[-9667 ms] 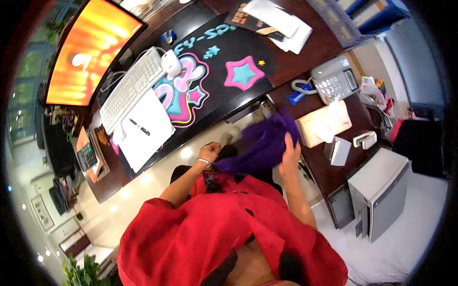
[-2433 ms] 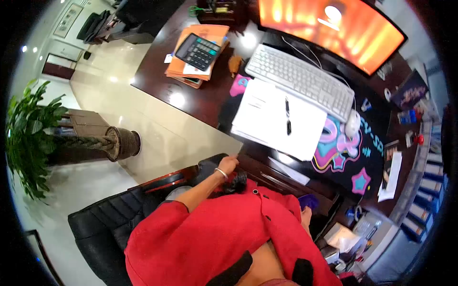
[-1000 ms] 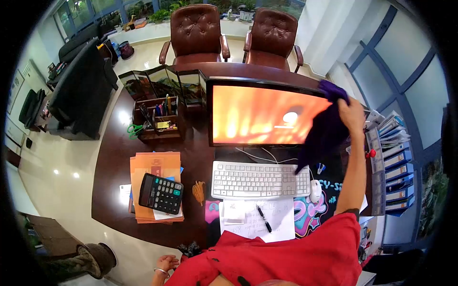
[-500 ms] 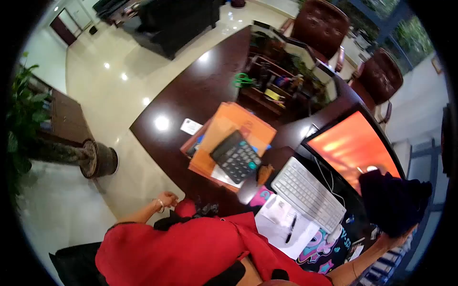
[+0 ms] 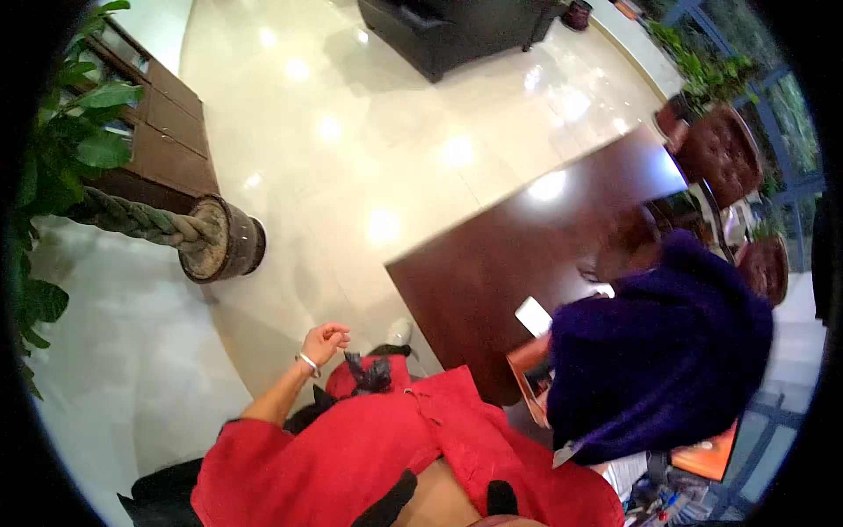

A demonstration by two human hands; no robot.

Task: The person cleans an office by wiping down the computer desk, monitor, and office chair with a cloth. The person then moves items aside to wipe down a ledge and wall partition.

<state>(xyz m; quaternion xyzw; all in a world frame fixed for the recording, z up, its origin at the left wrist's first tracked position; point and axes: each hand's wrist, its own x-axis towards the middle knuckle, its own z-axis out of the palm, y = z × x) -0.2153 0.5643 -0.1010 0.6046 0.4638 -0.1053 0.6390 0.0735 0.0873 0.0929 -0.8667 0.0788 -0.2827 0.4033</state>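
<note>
A dark purple towel (image 5: 659, 351) with a pale tag at its lower corner fills the right side. It hangs in folds above the desk. My right hand is hidden behind the towel, which stays raised as if gripped. My left hand (image 5: 325, 342), with a white bracelet at the wrist, is held out over the floor on the left. Its fingers are loosely bent and apart, with nothing seen in them. Just beside it, against my red clothing, is a crumpled black plastic bag (image 5: 369, 373).
The dark wooden desk (image 5: 492, 272) carries a white card (image 5: 532, 316) and an orange folder (image 5: 530, 364), partly covered by the towel. A potted plant (image 5: 224, 237) stands on the left, a black sofa (image 5: 457, 35) at the back. Brown leather chairs (image 5: 720, 154) are beyond the desk.
The view has swung left. The towel has moved from beside the monitor to over the near desk, covering the calculator and keyboard area. My left hand is raised slightly.
</note>
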